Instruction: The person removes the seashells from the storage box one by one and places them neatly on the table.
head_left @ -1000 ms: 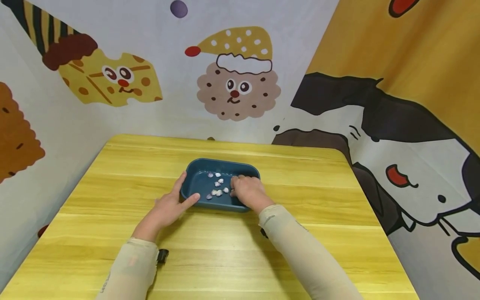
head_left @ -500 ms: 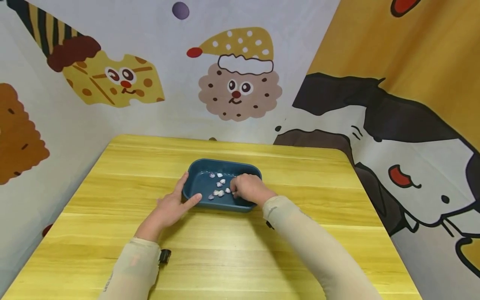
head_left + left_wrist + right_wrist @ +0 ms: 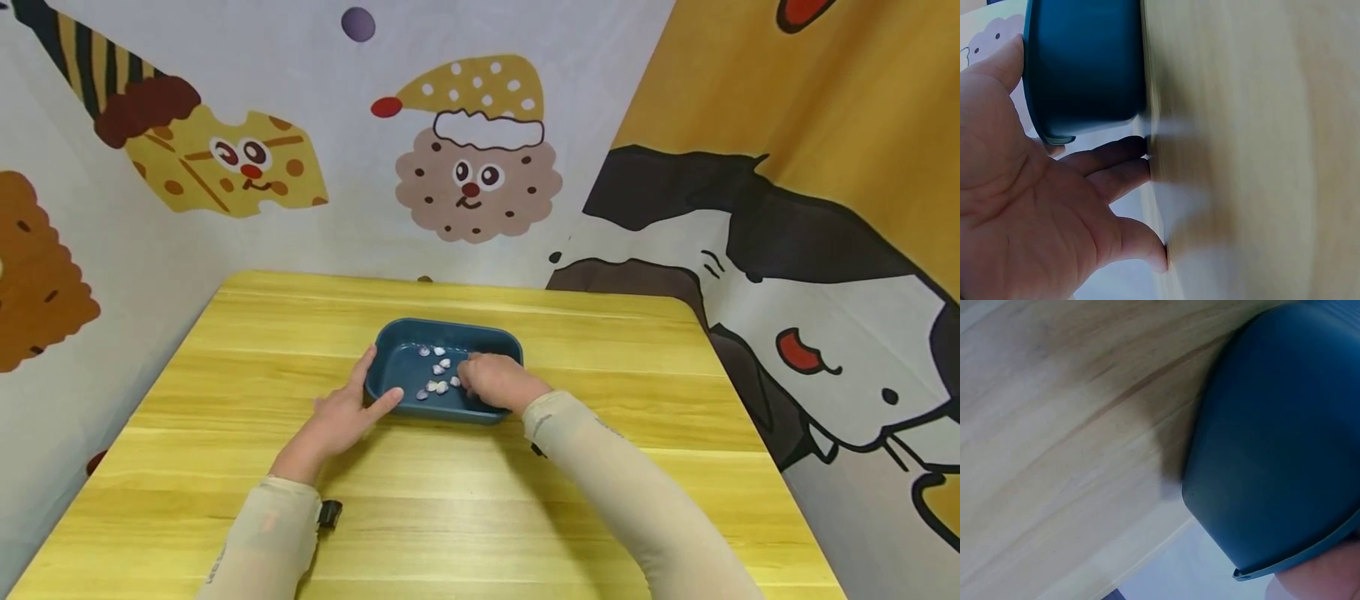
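Observation:
A dark blue rectangular tray [image 3: 420, 410] with rounded corners sits on the wooden table. Several small white-and-purple shells [image 3: 439, 369] lie scattered on its floor, mostly left of centre. My left hand [image 3: 337, 417] is at the tray's left end, thumb on the near rim and fingers spread along the left side. In the left wrist view, the left hand's thumb [image 3: 1000, 65] lies against the rim and some fingertips touch the table. My right hand [image 3: 498, 381] reaches inside the tray's right part, fingers bent downward beside the nearest shell [image 3: 455, 382]. Its fingertips are hidden, and I cannot tell whether they pinch anything.
The yellow wooden table [image 3: 450, 500] extends around the tray on all sides. Behind it hangs a cloth backdrop [image 3: 345, 233] printed with cartoon food figures. A black strap piece [image 3: 329, 514] shows at the left sleeve.
My right hand has shifted slightly within the right part of the tray, its fingers close to the nearest shell. The left hand stays at the tray's left end, and the shells keep their arrangement.

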The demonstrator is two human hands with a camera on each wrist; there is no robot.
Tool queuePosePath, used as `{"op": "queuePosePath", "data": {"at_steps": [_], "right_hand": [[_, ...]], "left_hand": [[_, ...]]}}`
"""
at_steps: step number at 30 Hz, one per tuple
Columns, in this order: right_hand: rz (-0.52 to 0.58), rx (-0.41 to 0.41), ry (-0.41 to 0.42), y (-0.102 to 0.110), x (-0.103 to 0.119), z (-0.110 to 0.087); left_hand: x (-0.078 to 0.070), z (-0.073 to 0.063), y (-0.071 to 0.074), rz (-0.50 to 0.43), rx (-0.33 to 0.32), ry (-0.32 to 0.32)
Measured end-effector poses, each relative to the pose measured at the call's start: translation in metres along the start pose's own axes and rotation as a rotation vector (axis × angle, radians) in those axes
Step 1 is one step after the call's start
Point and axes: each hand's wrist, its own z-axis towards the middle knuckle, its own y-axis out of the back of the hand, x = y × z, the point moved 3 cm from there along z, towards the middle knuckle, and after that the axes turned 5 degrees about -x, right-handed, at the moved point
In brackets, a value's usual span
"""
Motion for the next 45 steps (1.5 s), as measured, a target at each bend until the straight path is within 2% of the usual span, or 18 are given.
{"op": "queuePosePath", "data": {"at_steps": [3, 6, 11, 21, 25, 30, 33, 36, 39, 41, 43, 45], "right_hand": [[0.041, -0.006, -0.015, 0.000, 0.000, 0.000], [0.092, -0.047, -0.016, 0.001, -0.001, 0.003], [0.103, -0.065, -0.048, 0.000, 0.000, 0.008], [-0.077, 0.025, -0.109, 0.002, 0.006, 0.005], [-0.146, 0.015, -0.145, 0.002, 0.014, 0.005], [-0.266, -0.036, -0.147, -0.005, 0.021, 0.003], [-0.297, -0.086, -0.151, -0.006, 0.019, 0.001], [-0.172, -0.159, -0.143, -0.002, 0.014, -0.002], [0.019, -0.299, -0.128, 0.009, 0.005, -0.007], [0.114, -0.429, -0.141, 0.020, -0.004, -0.011], [0.161, -0.543, -0.188, 0.030, -0.017, -0.015], [0.215, -0.601, -0.270, 0.035, -0.032, -0.017]], "left_hand": [[-0.001, -0.001, 0.000, 0.000, 0.004, 0.000], [-0.001, -0.001, 0.001, 0.000, 0.003, -0.001], [0.000, -0.001, 0.002, 0.004, 0.001, -0.002], [0.001, -0.001, 0.000, 0.011, -0.004, 0.003], [0.000, 0.000, 0.000, 0.013, -0.007, -0.006], [-0.003, 0.001, -0.003, 0.017, -0.002, -0.016], [-0.003, 0.001, -0.003, 0.007, -0.011, -0.015], [-0.003, 0.001, -0.003, 0.009, -0.016, -0.018], [-0.003, 0.000, -0.003, 0.013, -0.010, -0.021], [-0.004, -0.001, -0.004, 0.012, -0.009, -0.019], [-0.004, -0.002, -0.004, 0.011, -0.011, -0.015], [-0.004, -0.003, -0.004, 0.011, -0.016, -0.008]]}}
